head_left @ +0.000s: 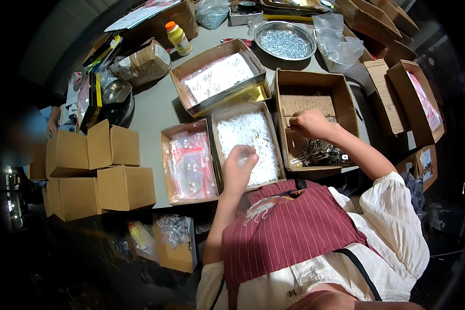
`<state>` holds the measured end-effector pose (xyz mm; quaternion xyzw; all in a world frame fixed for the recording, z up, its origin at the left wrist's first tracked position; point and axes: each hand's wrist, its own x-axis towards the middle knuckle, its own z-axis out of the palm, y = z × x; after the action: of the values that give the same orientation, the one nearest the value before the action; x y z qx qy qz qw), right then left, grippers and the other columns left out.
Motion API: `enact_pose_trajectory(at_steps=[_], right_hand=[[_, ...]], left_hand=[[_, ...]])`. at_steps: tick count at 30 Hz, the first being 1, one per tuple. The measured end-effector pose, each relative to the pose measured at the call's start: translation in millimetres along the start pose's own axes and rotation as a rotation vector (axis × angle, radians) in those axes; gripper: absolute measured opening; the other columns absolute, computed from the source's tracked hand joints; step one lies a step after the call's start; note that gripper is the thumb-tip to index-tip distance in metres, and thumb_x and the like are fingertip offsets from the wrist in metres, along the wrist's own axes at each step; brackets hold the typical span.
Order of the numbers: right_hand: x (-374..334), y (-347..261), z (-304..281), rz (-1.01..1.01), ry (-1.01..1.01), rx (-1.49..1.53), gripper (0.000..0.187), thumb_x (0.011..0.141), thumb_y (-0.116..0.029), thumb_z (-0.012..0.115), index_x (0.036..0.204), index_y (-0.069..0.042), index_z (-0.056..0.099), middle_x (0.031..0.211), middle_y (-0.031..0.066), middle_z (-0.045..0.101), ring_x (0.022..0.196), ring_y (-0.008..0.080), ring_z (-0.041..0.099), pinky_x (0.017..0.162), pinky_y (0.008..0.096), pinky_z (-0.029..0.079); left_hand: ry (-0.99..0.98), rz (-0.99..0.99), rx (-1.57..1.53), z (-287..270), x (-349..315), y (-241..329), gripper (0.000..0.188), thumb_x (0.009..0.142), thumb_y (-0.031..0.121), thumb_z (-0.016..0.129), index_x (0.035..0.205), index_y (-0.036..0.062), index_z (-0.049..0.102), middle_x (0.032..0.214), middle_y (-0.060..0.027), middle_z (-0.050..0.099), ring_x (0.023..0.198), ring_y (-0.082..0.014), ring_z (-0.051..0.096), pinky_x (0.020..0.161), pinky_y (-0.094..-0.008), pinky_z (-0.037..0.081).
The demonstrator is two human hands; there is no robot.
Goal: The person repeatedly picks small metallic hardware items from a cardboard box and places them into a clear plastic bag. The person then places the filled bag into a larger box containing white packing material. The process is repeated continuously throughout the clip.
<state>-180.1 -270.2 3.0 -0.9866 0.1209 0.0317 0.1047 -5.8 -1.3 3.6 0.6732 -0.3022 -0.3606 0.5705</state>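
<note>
My left hand [238, 168] is over the near left part of a cardboard box [215, 135] filled with small white plastic pieces [243, 129]. Its fingers are curled in toward the thumb, and anything between them is too small to make out. Above the deeper cardboard box [315, 78] to the right, my right hand [311, 124] has its fingertips pinched together, their hold hidden. Loose metal parts [323, 153] lie in the near end of that box, beside a cardboard piece [307, 105]. To the left, a shallow box [165, 155] holds red-edged clear plastic bags [191, 160] with small white pieces on them.
Beyond sits a box with a handwritten sheet [219, 77]. Small screws or similar metal parts fill a steel bowl [285, 41]. A yellow bottle [179, 40] stands at the back left. Folded cardboard boxes [113, 144] crowd the left edge, near another person's hand [52, 124].
</note>
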Motion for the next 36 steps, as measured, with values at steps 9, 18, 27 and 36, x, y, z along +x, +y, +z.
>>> enact_pose_trajectory(at_steps=[9,18,27,36], right_hand=[[0,22,-1,0.106,0.127,0.306,0.021,0.088,-0.018,0.069,0.1,-0.001,0.073,0.089,0.0207,0.07,0.087,0.0423,0.069,0.074,0.0511,0.054],[27,37,25,0.603,0.142,0.775,0.017,0.087,-0.012,0.065,0.093,0.002,0.072,0.076,0.016,0.072,0.068,0.0224,0.071,0.061,0.0387,0.056],[23,31,40,0.356,0.059,0.684,0.019,0.089,-0.011,0.068,0.1,0.002,0.075,0.083,0.0148,0.074,0.072,0.0238,0.071,0.066,0.0381,0.055],[4,21,40,0.054,0.083,0.107,0.029,0.084,-0.018,0.071,0.108,-0.003,0.068,0.096,0.0185,0.069,0.087,0.0426,0.068,0.077,0.0511,0.054]], left_hand=[[0.067,0.025,0.007,-11,-3,-11,0.017,0.092,0.01,0.074,0.105,0.002,0.068,0.1,-0.0028,0.07,0.097,-0.0116,0.063,0.092,-0.0274,0.049],[0.087,0.054,0.079,-3,-1,6,0.018,0.093,0.014,0.074,0.106,0.0019,0.068,0.1,-0.0035,0.07,0.097,-0.0125,0.064,0.093,-0.028,0.049],[0.043,0.038,0.0,-9,-1,-15,0.018,0.093,0.011,0.073,0.108,0.0014,0.068,0.103,-0.006,0.071,0.101,-0.0146,0.066,0.093,-0.0297,0.05],[-0.031,0.082,0.031,6,7,-8,0.024,0.091,0.009,0.073,0.113,0.0013,0.066,0.103,-0.0087,0.073,0.103,-0.0189,0.068,0.096,-0.033,0.051]])
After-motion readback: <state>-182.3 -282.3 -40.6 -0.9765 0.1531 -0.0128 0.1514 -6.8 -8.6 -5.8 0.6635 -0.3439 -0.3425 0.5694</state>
